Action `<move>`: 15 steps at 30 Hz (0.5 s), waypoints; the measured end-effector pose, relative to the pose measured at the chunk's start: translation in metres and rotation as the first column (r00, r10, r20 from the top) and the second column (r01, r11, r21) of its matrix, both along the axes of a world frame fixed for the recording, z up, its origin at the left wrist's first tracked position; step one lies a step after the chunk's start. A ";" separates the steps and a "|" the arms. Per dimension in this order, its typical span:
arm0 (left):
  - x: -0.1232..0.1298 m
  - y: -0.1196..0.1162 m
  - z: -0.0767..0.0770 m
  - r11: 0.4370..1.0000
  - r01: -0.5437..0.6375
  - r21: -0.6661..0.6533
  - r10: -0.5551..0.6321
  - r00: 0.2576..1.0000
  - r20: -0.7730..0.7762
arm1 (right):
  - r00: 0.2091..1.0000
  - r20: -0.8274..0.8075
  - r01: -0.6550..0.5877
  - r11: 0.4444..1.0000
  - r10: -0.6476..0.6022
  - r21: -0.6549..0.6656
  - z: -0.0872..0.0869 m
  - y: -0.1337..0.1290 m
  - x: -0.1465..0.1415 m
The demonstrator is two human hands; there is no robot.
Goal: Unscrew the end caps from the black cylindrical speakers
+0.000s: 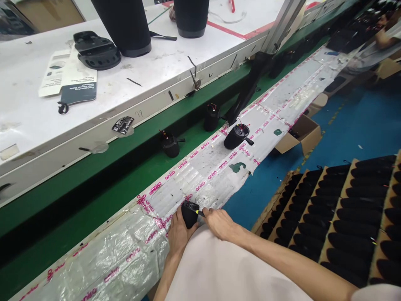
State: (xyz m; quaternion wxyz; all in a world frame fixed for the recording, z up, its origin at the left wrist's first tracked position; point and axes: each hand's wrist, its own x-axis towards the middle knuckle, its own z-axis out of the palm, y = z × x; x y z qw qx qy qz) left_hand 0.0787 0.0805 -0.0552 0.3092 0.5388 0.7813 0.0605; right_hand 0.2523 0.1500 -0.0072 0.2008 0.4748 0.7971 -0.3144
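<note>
My left hand (pixel 179 234) is closed around a small black cylindrical speaker body (pixel 189 217), tilted close to my torso over the plastic-covered bench strip. At its rim my right hand (pixel 216 222) pinches a short dark piece with a yellow spot beside it. Whether that piece is a strap or a tool, I cannot tell. Farther along the strip stands a similar black unit (pixel 234 137) with a labelled top, thin red and yellow wires and a side tab. Two more wired units, one nearer (pixel 170 145) and one farther (pixel 212 118), stand on the green belt.
A white shelf (pixel 163 79) runs above the green belt (pixel 131 184), carrying large black cylinders (pixel 125 27), a black plastic part (pixel 97 50) and printed cards (pixel 78 85). A dark post (pixel 249 90) rises beside the strip. Cartons (pixel 300 133) and rows of black pieces (pixel 354 213) are at right.
</note>
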 end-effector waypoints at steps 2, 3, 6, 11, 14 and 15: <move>0.000 0.001 0.000 1.000 0.000 -0.011 0.000 1.000 0.000 | 1.000 0.007 -0.006 1.000 0.006 -0.002 -0.003 -0.001 -0.002; 0.000 0.002 0.000 1.000 -0.002 -0.016 0.002 1.000 0.001 | 1.000 0.009 -0.009 1.000 0.009 -0.001 -0.005 -0.002 -0.004; 0.002 0.004 0.002 1.000 0.005 -0.024 -0.004 1.000 0.012 | 1.000 0.007 -0.019 1.000 0.018 0.010 -0.010 -0.002 -0.007; 0.005 0.009 0.003 0.999 -0.001 -0.045 0.002 0.999 0.037 | 0.999 -0.021 -0.030 0.999 0.031 0.045 -0.020 0.002 -0.002; 0.002 0.017 0.005 0.999 -0.020 -0.050 0.024 0.996 0.086 | 0.996 -0.078 -0.046 0.995 0.052 0.085 -0.023 0.006 0.006; 0.000 0.019 0.007 0.999 -0.023 -0.048 0.028 0.993 0.111 | 0.992 -0.108 -0.056 0.993 0.067 0.104 -0.023 0.005 0.009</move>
